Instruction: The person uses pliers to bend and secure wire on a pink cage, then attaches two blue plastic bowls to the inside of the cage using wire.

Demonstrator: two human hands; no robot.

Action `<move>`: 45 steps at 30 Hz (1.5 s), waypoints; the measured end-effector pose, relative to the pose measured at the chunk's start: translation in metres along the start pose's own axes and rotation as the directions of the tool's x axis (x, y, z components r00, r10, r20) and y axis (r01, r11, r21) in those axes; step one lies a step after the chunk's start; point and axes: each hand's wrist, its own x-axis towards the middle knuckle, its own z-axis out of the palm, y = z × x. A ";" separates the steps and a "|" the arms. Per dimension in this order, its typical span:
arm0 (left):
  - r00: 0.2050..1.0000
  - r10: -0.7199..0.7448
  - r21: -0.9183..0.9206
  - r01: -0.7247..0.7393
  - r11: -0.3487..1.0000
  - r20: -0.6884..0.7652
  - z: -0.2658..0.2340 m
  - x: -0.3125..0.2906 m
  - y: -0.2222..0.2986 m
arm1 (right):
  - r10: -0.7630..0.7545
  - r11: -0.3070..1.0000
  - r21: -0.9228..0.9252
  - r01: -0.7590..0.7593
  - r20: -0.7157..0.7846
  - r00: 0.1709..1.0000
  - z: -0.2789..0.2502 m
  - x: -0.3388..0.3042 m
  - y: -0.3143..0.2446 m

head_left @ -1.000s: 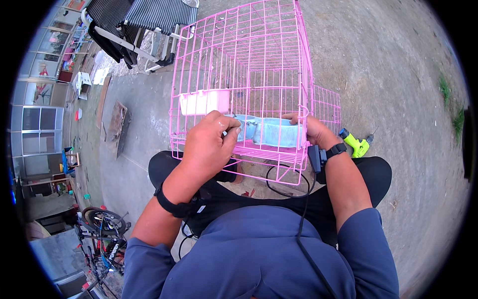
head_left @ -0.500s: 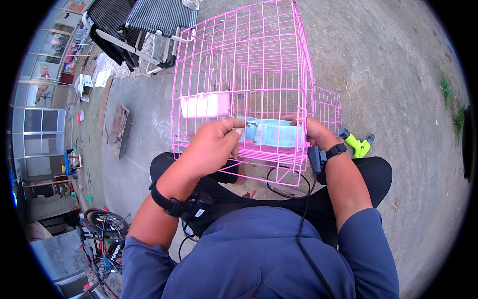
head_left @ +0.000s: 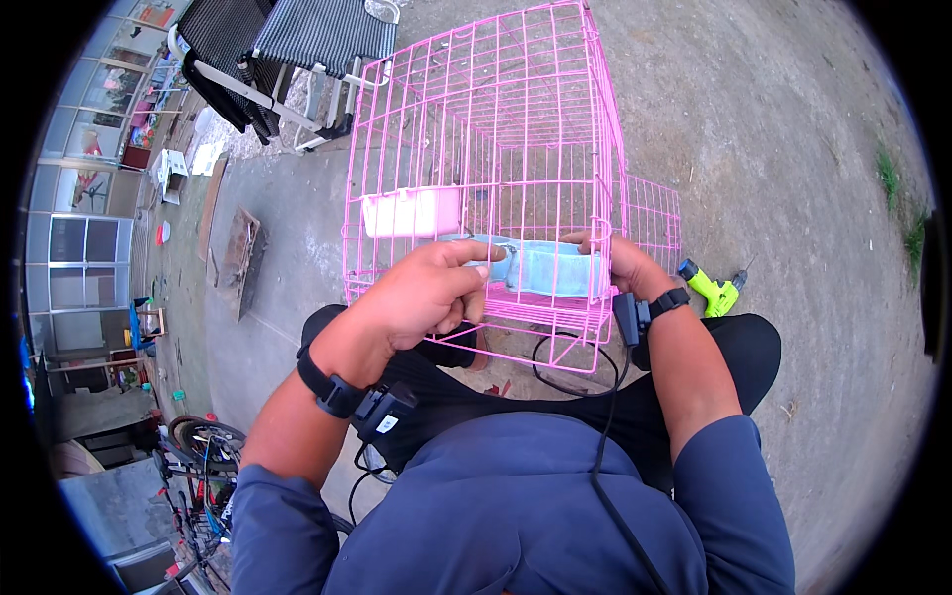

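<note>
A pink wire cage (head_left: 526, 89) stands before me, between my knees. In its lower near part sits a light blue double feeding bowl (head_left: 555, 270), seen through the bars. My left hand (head_left: 431, 288) is at the near bars, index finger stretched toward the bowl's middle, thumb apart and the other fingers curled down; I see nothing held in it. My right hand (head_left: 625, 263) reaches in at the cage's right side, its fingers over the bowl's far rim; bars partly hide the grip. A white-pink plastic box (head_left: 412, 212) is at the cage's left wall.
A yellow-green cordless drill (head_left: 716, 290) lies on the ground right of the cage. A black cable (head_left: 605, 436) runs from my right wrist over my lap. Folding chairs (head_left: 307, 50) stand at the upper left, a bicycle (head_left: 203, 446) at the lower left.
My left index finger and thumb have parted from a pinch, and the index finger now stretches further right. The left wrist has turned slightly. My right hand stays at the bowl.
</note>
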 end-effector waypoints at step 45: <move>0.299 0.940 0.732 -0.602 0.319 -0.164 0.017 0.015 -0.056 | -0.634 0.731 -0.583 0.356 -0.386 0.670 0.056 -0.130 -0.063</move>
